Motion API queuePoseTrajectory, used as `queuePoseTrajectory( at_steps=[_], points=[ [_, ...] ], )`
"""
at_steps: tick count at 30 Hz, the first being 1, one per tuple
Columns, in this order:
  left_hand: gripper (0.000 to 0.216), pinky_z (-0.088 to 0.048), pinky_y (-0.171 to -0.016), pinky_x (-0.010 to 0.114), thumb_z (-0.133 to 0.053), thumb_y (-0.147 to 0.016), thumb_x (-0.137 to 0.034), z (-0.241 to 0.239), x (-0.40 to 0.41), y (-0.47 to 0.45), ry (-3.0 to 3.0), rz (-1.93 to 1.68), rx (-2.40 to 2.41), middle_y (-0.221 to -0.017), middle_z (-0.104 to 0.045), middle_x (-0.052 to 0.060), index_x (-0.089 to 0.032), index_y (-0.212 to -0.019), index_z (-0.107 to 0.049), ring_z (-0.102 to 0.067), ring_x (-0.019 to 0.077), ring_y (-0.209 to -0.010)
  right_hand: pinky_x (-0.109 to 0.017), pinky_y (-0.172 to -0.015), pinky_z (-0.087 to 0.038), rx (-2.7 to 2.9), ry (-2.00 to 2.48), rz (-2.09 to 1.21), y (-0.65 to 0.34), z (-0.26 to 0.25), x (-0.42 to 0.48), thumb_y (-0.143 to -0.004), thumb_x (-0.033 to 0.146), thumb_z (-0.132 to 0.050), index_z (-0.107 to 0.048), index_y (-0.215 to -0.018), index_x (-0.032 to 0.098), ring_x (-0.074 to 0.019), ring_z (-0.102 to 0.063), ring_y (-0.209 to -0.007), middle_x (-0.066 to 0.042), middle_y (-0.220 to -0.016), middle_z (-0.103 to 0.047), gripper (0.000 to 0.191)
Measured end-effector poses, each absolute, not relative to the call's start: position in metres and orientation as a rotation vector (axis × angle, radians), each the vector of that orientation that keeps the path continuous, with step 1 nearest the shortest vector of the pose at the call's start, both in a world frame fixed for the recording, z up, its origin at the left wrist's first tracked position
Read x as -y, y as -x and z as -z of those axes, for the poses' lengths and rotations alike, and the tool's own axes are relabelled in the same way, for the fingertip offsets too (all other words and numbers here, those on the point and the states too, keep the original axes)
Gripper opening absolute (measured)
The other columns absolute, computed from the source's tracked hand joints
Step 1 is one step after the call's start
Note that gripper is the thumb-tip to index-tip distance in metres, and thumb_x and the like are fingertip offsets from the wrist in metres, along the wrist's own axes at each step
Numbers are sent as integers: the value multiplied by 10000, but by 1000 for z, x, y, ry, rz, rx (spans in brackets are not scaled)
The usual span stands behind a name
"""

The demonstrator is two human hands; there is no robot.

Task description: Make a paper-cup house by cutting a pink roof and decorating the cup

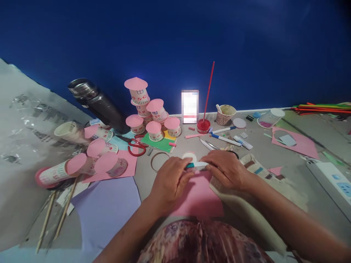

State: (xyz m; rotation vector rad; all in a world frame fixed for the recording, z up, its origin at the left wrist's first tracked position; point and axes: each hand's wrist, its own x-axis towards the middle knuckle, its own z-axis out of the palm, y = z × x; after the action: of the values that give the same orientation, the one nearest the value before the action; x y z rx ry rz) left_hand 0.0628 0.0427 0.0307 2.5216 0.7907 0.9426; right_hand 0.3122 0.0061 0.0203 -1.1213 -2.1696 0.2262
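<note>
A marker pen [200,164] with a teal end and a white barrel lies level between my two hands. My left hand [172,182] pinches its teal end, while the fingers of my right hand [229,168] are closed on the white end. Just behind the pen is a white round object [189,156], partly covered by my left fingers. Pink paper [204,199] lies under my hands, close to my body. Beside my right wrist rests a beige cloth [255,166] with coloured patches.
Decorated paper cups with pink cone roofs [136,84] are stacked at back left. Red-handled scissors [137,148], a dark flask [101,106] and purple paper [109,212] lie leftward. Behind are a lit phone [190,106], red pot [203,126] and pens; a power strip [329,182] sits right.
</note>
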Motion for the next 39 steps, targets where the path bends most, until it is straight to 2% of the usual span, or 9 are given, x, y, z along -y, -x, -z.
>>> queuePoseTrajectory(
  at_steps=[9, 12, 15, 18, 22, 25, 28, 35, 39],
  points=[
    [302, -491, -630, 310, -395, -1122, -317, -36, -22, -32, -2632, -608, -842, -776, -694, 30, -198, -992, -640, -646, 189, -687, -353, -536, -303, 2424, 1385, -325, -325, -29, 33, -1084, 395, -468, -621, -699, 254, -179, -536, -492, -18, -571, -647, 438],
    [205, -515, -651, 291, -467, -1101, -296, -27, -28, -6, -2533, -761, -1119, -887, -745, 36, -212, -1093, -654, -687, 179, -731, -337, -535, -378, 2094, 1637, -298, -363, -17, 51, -1085, 463, -435, -699, -797, 281, -199, -595, -516, -16, -599, -675, 431],
    [189, -548, -704, 325, -520, -1076, -289, -7, -38, -2, -2541, -698, -1214, -889, -735, 50, -208, -1095, -689, -686, 210, -788, -334, -648, -502, 1776, 1791, -311, -380, -10, 62, -1084, 431, -476, -718, -1265, 322, -236, -755, -771, -60, -991, -826, 320],
    [173, -587, -746, 391, -581, -1027, -248, 9, -42, -21, -2650, -622, -1202, -971, -723, 92, -209, -1138, -708, -678, 263, -880, -321, -705, -554, 1706, 1760, -376, -369, -9, 65, -1054, 392, -531, -623, -1455, 320, -243, -784, -914, -79, -1247, -798, 418],
    [529, -527, -1109, 496, -619, -988, -152, 11, -35, -43, -2665, -963, -1107, -1408, -623, 190, -193, -1500, -491, -590, 314, -1347, -323, -711, -564, 1608, 1733, -432, -354, -10, 65, -1025, 379, -568, -728, -1330, 304, -225, -768, -834, -66, -1115, -824, 353],
    [665, -469, -1175, 499, -603, -1001, -166, 10, -29, -51, -2724, -932, -881, -1493, -596, 206, -192, -1612, -341, -521, 317, -1472, -310, -643, -524, 1412, 1787, -505, -355, -10, 61, -1003, 404, -609, -770, -1259, 308, -203, -701, -684, -14, -771, -768, 318],
    [763, -400, -1208, 562, -644, -991, -237, 16, -30, -58, -2763, -722, -893, -1550, -579, 216, -194, -1647, -257, -499, 351, -1507, -289, -608, -489, 1253, 1741, -669, -355, -9, 53, -958, 407, -670, -779, -1232, 280, -178, -639, -653, -4, -740, -728, 322],
    [816, -258, -1242, 654, -755, -892, -222, 26, -58, -77, -2764, -713, -1148, -1551, -568, 259, -180, -1585, -327, -484, 406, -1515, -269, -571, -470, 1045, 1478, -1121, -354, -9, 44, -886, 464, -793, -768, -1264, 219, -142, -583, -658, -58, -921, -745, 451],
    [760, -353, -1185, 637, -720, -801, -118, 30, -73, -80, -2669, -890, -1289, -1466, -586, 264, -161, -1504, -433, -526, 430, -1447, -275, -543, -462, 1000, 1277, -1242, -352, -16, 39, -819, 474, -864, -792, -1215, 208, -130, -554, -619, -75, -921, -750, 483]
  ],
)
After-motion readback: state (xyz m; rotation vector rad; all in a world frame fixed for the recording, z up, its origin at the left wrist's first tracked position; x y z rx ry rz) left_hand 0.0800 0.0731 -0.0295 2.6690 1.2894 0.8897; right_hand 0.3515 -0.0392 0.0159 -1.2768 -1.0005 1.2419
